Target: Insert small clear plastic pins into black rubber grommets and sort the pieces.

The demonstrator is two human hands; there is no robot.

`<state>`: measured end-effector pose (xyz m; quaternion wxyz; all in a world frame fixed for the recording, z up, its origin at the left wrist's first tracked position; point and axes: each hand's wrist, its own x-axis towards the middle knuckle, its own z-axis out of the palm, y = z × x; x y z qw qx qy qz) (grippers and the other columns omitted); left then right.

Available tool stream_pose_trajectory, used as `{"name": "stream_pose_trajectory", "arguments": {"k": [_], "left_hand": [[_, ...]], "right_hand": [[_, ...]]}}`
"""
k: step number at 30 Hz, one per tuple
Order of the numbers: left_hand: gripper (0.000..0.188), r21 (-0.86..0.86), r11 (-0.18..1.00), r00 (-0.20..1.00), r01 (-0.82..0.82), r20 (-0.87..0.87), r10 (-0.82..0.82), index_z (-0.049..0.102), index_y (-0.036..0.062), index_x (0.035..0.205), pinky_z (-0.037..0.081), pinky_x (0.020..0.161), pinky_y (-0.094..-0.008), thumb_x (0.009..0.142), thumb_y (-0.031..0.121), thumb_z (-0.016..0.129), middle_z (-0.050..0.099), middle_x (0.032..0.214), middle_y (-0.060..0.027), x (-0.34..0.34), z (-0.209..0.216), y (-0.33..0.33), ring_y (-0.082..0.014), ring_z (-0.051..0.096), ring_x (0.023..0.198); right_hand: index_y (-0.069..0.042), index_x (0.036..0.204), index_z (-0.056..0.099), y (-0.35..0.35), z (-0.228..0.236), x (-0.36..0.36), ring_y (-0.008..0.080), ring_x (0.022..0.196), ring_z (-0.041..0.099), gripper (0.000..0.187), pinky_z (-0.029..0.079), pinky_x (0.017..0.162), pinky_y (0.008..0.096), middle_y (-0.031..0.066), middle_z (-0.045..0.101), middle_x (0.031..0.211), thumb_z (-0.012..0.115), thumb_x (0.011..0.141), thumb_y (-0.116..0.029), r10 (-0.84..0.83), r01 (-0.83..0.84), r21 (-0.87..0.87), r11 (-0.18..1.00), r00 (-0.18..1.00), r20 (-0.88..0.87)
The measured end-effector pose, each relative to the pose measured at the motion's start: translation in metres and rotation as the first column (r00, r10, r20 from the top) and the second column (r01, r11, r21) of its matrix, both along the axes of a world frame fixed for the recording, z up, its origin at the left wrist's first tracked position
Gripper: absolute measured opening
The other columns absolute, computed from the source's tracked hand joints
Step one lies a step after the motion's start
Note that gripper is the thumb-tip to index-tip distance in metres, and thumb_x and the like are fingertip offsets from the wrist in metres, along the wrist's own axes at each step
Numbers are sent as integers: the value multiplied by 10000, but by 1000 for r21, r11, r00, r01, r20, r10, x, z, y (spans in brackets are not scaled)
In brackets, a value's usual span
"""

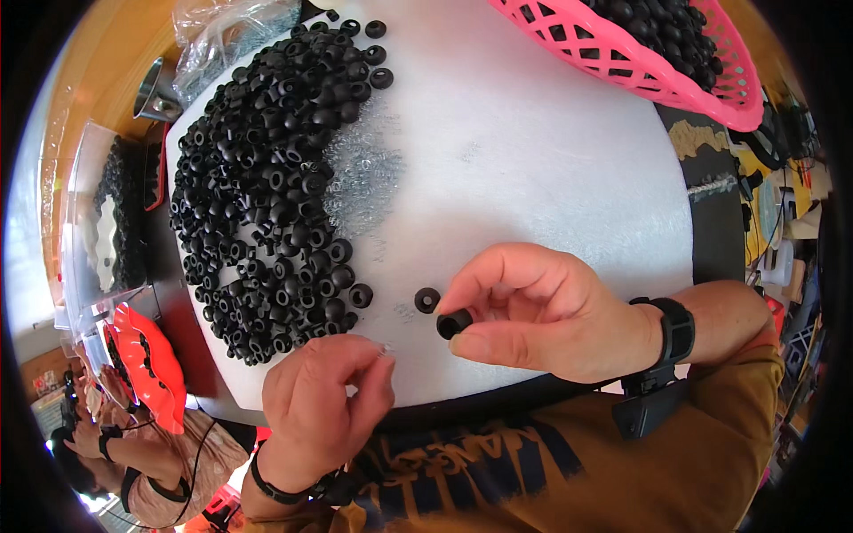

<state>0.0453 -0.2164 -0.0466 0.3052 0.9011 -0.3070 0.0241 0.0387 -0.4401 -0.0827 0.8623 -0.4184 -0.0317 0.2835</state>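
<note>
My right hand [551, 320] pinches a small black hollow cap [454, 324] between thumb and fingers, its opening showing. Thumb and forefinger of my left hand [324, 391] are pressed together on a tiny clear or metallic piece that looks like a small spring [386, 349]. Beside my right fingertips a single black ring-shaped part [426, 300] lies on the white sheet [533, 178]. A large heap of black caps and rings [258, 178] spreads to the left, and a pile of small metal springs [362, 173] lies along its right edge.
A pink lattice basket [622, 75] with black caps stands at the far right. Plastic bags [227, 40] and a metal cup [158, 89] sit at the far left. Past the left edge are a red scalloped tray [149, 369] and another person [169, 462] at work.
</note>
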Motion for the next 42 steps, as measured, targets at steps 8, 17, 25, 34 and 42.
{"name": "stream_pose_trajectory", "arguments": {"k": [8,17,25,34,42], "left_hand": [[196,-267,962,948,-46,-315,-43,617,21,855,467,509,-250,698,-54,706,639,756,-76,2,8,-23,-171,606,583],[317,-300,954,977,0,-203,-64,646,9,986,462,540,-252,691,-100,681,614,823,-104,10,5,-27,-178,592,657],[329,-250,966,990,64,-108,-93,641,15,962,459,545,-261,663,-111,695,608,828,-106,8,4,-26,-195,588,670],[332,-215,974,996,71,-35,-80,617,14,972,484,570,-278,667,-97,691,604,883,-121,3,0,-23,-227,600,708],[276,-359,933,986,29,-142,-85,604,5,920,497,605,-288,676,-108,665,620,896,-143,-5,-6,-22,-220,618,759]], "right_hand": [[-14,1090,548,0,-5,-2,37,846,493,216,431,758,202,-16,547,951,618,893,-69,46,-28,-93,995,979,201],[-11,1074,548,2,-4,-2,46,837,515,196,453,766,209,1,561,931,609,895,-60,14,-13,-16,1000,994,104],[-8,1062,563,2,-5,-3,45,814,504,191,447,737,200,-4,555,913,619,886,-56,16,-3,-79,997,986,165],[-4,1067,574,4,-6,-3,51,824,513,204,450,723,208,2,559,911,628,872,-36,6,10,-86,996,982,191],[-6,1024,599,2,-7,-7,85,717,559,258,448,627,228,27,591,833,688,787,40,4,170,-320,932,879,477]]}}
